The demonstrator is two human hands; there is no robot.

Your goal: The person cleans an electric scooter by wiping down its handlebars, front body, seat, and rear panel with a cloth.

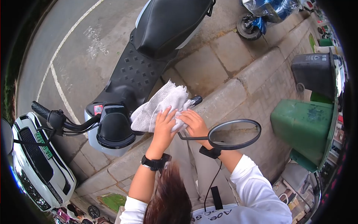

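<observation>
A pale, frayed cloth (158, 102) is draped over one side of the scooter's handlebar, and the black tip of the handlebar grip (196, 100) sticks out past it. My left hand (165, 121) presses on the cloth with its fingers curled into it. Right beside it, my right hand (194, 122) also grips the cloth, close to the grip's end. Most of the bar beneath is hidden. Just in front of my right forearm is the scooter's round mirror (234, 133). The black dashboard (117, 126) lies to the left of the cloth.
The scooter's footboard (136, 71) and black seat (169, 28) stretch away ahead. A bare handlebar grip (41, 109) juts out at left, near a white car (41, 160). A stone curb (223, 97) runs alongside. Green (302, 128) and dark bins (312, 71) stand at right.
</observation>
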